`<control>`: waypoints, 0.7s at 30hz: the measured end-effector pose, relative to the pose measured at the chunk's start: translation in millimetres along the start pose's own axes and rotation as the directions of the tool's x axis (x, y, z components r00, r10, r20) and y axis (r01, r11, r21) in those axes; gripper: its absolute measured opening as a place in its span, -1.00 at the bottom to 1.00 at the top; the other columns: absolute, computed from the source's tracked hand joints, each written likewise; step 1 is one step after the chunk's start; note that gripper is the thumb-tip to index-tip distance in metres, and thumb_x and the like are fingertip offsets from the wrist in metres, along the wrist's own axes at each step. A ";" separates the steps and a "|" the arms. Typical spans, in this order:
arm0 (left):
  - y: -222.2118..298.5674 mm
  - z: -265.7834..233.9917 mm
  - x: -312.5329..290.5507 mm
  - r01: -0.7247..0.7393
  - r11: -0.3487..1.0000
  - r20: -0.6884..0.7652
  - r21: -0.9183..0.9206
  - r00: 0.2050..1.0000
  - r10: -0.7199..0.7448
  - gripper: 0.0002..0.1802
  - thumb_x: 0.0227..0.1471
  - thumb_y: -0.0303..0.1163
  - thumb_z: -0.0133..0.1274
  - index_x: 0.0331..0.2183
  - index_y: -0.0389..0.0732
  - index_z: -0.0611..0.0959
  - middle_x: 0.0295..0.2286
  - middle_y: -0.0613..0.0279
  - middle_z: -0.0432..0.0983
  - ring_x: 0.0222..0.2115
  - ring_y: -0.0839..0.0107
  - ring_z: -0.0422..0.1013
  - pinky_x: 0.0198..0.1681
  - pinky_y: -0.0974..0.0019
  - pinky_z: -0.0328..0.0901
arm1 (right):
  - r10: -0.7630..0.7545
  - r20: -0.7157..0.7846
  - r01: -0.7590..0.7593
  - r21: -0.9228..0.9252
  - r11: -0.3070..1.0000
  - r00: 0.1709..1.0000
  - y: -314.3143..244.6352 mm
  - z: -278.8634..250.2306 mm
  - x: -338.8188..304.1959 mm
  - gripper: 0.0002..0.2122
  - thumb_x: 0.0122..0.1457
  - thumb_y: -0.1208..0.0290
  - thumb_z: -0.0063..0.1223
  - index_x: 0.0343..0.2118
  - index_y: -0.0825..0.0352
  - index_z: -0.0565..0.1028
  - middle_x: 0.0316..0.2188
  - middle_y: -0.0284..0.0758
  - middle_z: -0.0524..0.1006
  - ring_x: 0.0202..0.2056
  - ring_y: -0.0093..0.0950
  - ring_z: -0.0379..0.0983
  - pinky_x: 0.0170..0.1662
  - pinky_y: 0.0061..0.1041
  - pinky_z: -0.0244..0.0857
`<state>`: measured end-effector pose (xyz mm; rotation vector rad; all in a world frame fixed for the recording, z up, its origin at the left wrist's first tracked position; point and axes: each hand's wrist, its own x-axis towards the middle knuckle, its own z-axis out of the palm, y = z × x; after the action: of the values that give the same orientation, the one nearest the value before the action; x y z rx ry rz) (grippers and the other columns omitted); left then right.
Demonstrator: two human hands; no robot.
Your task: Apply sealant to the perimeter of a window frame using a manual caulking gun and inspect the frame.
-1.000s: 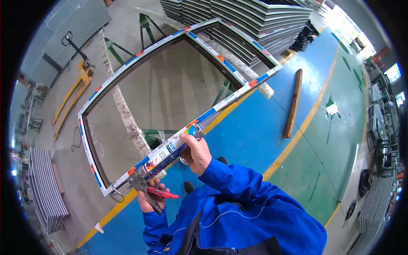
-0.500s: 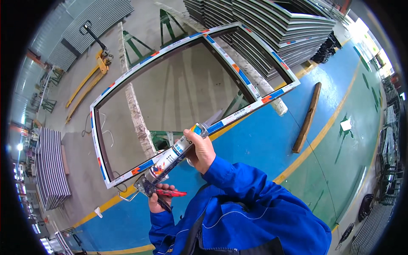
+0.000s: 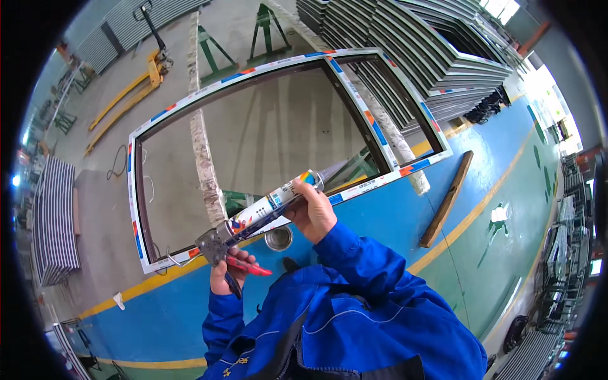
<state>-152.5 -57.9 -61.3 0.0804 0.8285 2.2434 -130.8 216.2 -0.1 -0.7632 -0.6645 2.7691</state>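
Two hands hold one caulking gun [image 3: 259, 223]: the left hand [image 3: 220, 277] has its fingers wrapped around the red handle [image 3: 252, 266], squeezing or not I can't tell, and the right hand [image 3: 315, 215] has its fingers closed about the front of the tube [image 3: 271, 202]. The step looks like steadying and aiming; the next move would call for both hands turning together, the nozzle [image 3: 334, 170] guided from the right fingers. The window frame [image 3: 370, 118] lies just beyond both sets of fingers, its near edge passing beneath the tube. Its large opening gives room ahead of them. Right of the right fingers, blue floor [image 3: 373, 218] stretches toward a wooden bar [image 3: 448, 201], well apart.
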 end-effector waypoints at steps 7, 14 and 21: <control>-20.8 18.1 51.4 0.114 0.980 0.096 -0.161 0.990 -0.099 -0.39 0.04 -0.07 0.09 0.04 -0.20 0.40 -0.02 0.04 0.39 0.00 0.06 0.35 0.08 -0.16 0.24 | 0.026 -0.188 -0.005 0.115 0.993 0.982 -23.1 -30.4 45.6 -0.83 0.15 0.24 0.04 -0.35 0.21 0.41 -0.48 -0.37 0.52 -0.42 -0.45 0.50 -0.37 -0.41 0.39; -51.7 43.2 110.8 0.359 0.933 -0.016 -0.012 0.933 -0.360 -0.41 0.02 -0.26 0.08 0.07 -0.24 0.35 -0.05 -0.08 0.40 -0.01 -0.07 0.34 0.06 -0.21 0.24 | 0.066 -0.366 0.007 0.195 0.981 0.928 -70.5 -90.0 61.6 -0.75 0.14 0.16 0.05 -0.28 0.23 0.41 -0.40 -0.32 0.54 -0.31 -0.38 0.52 -0.22 -0.26 0.43; -48.8 44.0 186.6 0.530 0.847 -0.096 -0.045 0.842 -0.531 -0.44 -0.02 -0.27 0.07 0.01 -0.31 0.40 -0.08 -0.11 0.43 -0.04 -0.08 0.36 0.03 -0.16 0.26 | 0.100 -0.420 0.027 0.284 0.958 0.902 -90.5 -122.1 90.8 -0.76 0.13 0.12 0.07 -0.36 0.21 0.44 -0.39 -0.34 0.55 -0.30 -0.40 0.51 -0.16 -0.27 0.42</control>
<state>-245.9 114.3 -88.8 -0.2532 0.7722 1.7344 -137.9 367.9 -91.1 -1.2711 -0.1610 2.5082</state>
